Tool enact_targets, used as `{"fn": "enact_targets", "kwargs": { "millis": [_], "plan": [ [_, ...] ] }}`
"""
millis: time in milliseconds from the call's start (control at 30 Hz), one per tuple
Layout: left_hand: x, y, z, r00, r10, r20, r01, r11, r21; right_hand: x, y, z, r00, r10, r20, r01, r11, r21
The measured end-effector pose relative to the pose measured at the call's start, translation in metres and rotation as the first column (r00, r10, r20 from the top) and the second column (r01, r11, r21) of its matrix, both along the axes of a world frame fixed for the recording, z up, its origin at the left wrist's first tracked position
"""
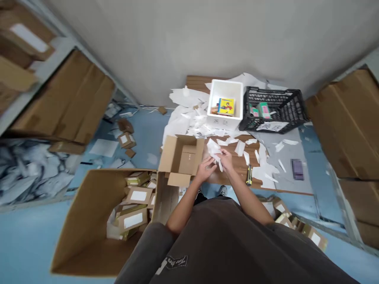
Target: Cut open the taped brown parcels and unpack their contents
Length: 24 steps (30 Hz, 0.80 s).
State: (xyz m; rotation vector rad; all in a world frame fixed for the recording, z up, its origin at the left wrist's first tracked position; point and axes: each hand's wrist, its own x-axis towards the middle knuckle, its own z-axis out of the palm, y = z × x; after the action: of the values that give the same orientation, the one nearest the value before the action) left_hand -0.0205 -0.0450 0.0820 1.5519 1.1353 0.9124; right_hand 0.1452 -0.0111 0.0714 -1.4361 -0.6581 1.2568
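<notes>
White crumpled paper [213, 147] hangs over the wooden table in front of me, with a narrow strip trailing down between my hands. My right hand [226, 159] is closed on this paper with bent fingers. Just left of it, my left hand [205, 169] has its fingers stretched toward the paper's lower edge, thumb apart; its fingertips seem to touch the paper. Beside my left hand stands an open cardboard box [186, 161] with its flaps folded out. A yellow and black utility knife [249, 175] lies to the right of my right hand.
Behind the paper scraps stand a white bin [226, 87] holding a yellow box [226, 106] and a black crate [274, 125] with green-and-pink packs. A large carton [77, 221] of small boxes is at lower left. Shelves with cartons flank both sides.
</notes>
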Motion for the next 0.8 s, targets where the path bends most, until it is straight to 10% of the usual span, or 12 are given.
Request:
{"fn": "enact_targets", "kwargs": {
  "millis": [167, 267, 333, 433, 567, 733, 800],
  "plan": [
    [-0.122, 0.01, 0.017, 0.924, 0.356, -0.142, -0.354, 0.934, 0.035, -0.093, 0.056, 0.006, 0.95, 0.037, 0.309, -0.07, 0.993, 0.095],
    [-0.186, 0.008, 0.005, 0.889, 0.21, -0.407, -0.214, 0.976, 0.036, -0.141, 0.071, -0.001, 0.77, 0.295, 0.566, -0.297, 0.95, -0.091],
    [-0.213, 0.002, -0.008, 0.839, 0.038, -0.542, -0.075, 0.996, -0.045, -0.16, 0.07, -0.007, 0.554, 0.544, 0.631, -0.481, 0.827, -0.291],
    [-0.23, -0.008, -0.029, 0.777, -0.105, -0.621, 0.01, 0.988, -0.154, -0.168, 0.053, -0.016, 0.322, 0.65, 0.689, -0.617, 0.696, -0.368],
    [-0.227, -0.02, -0.048, 0.752, -0.05, -0.658, -0.005, 0.997, -0.082, -0.159, 0.01, -0.021, 0.208, 0.542, 0.814, -0.605, 0.725, -0.328],
    [-0.213, -0.028, -0.056, 0.773, 0.073, -0.63, -0.101, 0.995, -0.009, -0.146, -0.041, -0.033, 0.024, 0.673, 0.739, -0.589, 0.607, -0.534],
    [-0.208, -0.029, -0.058, 0.808, 0.104, -0.58, -0.134, 0.991, -0.009, -0.14, -0.055, -0.038, 0.05, 0.61, 0.791, -0.563, 0.671, -0.482]
  ]
}}
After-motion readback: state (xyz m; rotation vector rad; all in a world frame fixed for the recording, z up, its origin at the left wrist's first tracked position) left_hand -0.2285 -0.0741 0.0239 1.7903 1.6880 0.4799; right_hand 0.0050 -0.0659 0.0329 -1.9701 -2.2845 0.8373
